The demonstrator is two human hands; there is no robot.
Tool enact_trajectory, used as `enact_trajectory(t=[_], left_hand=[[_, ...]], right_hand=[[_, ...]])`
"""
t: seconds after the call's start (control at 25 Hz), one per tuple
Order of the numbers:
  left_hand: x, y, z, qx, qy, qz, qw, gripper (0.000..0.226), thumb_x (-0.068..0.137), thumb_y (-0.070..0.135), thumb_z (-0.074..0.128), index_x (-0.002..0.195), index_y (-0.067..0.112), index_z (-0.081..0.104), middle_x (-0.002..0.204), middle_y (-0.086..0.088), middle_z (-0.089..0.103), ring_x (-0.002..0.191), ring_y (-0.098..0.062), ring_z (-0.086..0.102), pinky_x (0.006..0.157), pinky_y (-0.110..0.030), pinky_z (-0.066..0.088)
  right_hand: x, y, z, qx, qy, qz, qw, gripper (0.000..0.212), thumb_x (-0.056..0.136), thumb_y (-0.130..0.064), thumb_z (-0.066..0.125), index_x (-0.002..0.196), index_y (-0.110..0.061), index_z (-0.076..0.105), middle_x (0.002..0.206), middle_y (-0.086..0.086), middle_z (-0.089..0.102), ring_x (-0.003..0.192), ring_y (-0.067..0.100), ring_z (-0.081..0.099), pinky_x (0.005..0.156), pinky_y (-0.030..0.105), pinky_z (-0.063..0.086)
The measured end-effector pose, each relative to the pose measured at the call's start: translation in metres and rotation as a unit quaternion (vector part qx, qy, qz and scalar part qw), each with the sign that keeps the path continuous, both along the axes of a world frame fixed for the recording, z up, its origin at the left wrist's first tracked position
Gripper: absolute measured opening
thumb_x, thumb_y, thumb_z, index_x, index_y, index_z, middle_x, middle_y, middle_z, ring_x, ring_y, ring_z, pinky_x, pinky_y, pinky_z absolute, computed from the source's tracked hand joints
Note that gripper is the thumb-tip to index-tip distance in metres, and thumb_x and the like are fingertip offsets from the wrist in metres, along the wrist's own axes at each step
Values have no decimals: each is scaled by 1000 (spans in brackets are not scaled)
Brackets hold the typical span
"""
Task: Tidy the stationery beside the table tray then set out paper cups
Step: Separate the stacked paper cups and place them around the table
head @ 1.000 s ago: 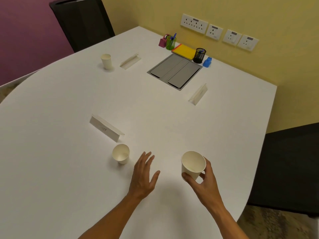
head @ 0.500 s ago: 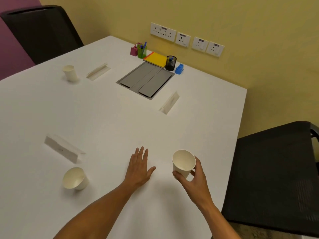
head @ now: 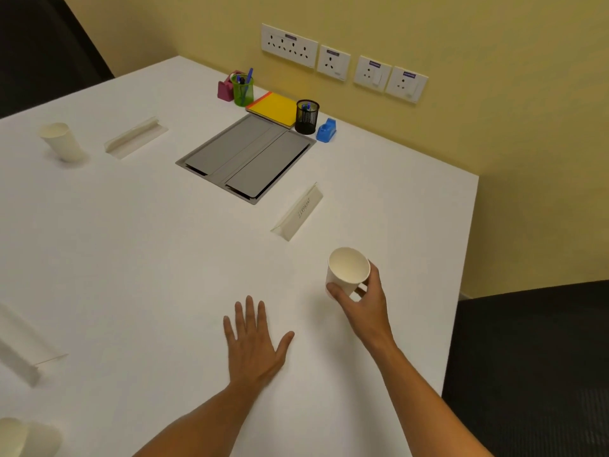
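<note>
My right hand (head: 364, 300) grips a white paper cup (head: 346, 270) from the side, upright, just above the table and short of a folded name card (head: 298, 211). My left hand (head: 253, 344) lies flat on the white table (head: 131, 245), fingers spread. A second cup (head: 62, 141) stands at the far left by another name card (head: 135, 136). A third cup (head: 19, 437) shows at the bottom left corner. Beside the grey table tray (head: 247, 158) stand a green pen cup (head: 243, 90), a pink tape dispenser (head: 225, 89), a yellow notebook (head: 275, 108), a black mesh pen holder (head: 307, 116) and a blue tape dispenser (head: 326, 130).
A third name card (head: 23, 357) sits at the left edge. Black chairs stand at the right (head: 534, 367) and far left (head: 39, 44). Wall sockets (head: 339, 61) line the yellow wall behind the table. The table's right edge runs close to my right forearm.
The view has swung right, so the near-left cup and card slid toward the frame's left edge. My right hand has carried its cup forward toward the right-hand name card. My left hand has flattened on the table.
</note>
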State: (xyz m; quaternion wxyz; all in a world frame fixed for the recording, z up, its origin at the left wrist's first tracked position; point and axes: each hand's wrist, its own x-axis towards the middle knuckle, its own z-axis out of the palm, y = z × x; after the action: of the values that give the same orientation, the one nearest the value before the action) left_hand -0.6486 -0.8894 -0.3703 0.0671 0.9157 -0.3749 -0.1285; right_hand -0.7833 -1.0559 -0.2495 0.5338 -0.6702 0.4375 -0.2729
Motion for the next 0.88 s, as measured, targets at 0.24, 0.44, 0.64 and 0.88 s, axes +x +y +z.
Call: enact_trajectory(t=[0.24,0.44,0.64,0.88], left_hand=[[-1,-6,-7,-7,-44,-7,999,93,89,76,25,155,9,27,165,-15,15,153,-34,6,119,-63,12],[-1,-3,-7,-18,-51,-3,999,93,88,75,29,155,9,29,166,-14,13,153,-34,8,119,-63,13],[-1,-6,-9,-31,-50,-1,998,94,85,75,32,152,8,35,164,-15,20,151,-36,17,118,-64,16],[1,-11,-9,-37,-49,13,998,97,82,78,28,146,7,46,158,-18,32,148,-37,23,113,-67,23]], right_hand=[[62,-111,-12,-34,5,-7,999,80,76,-38,85,143,-32,41,132,-14,57,112,4,59,83,19,51],[107,-182,-35,-2,-5,-48,999,75,78,-36,83,140,-31,42,127,-13,55,116,12,58,74,17,47],[147,-235,-49,10,-4,-74,997,78,79,-29,82,144,-28,39,129,-8,53,117,19,57,85,25,49],[179,-260,-62,7,23,-69,997,78,80,-29,82,144,-24,38,131,-7,52,121,21,55,95,32,46]])
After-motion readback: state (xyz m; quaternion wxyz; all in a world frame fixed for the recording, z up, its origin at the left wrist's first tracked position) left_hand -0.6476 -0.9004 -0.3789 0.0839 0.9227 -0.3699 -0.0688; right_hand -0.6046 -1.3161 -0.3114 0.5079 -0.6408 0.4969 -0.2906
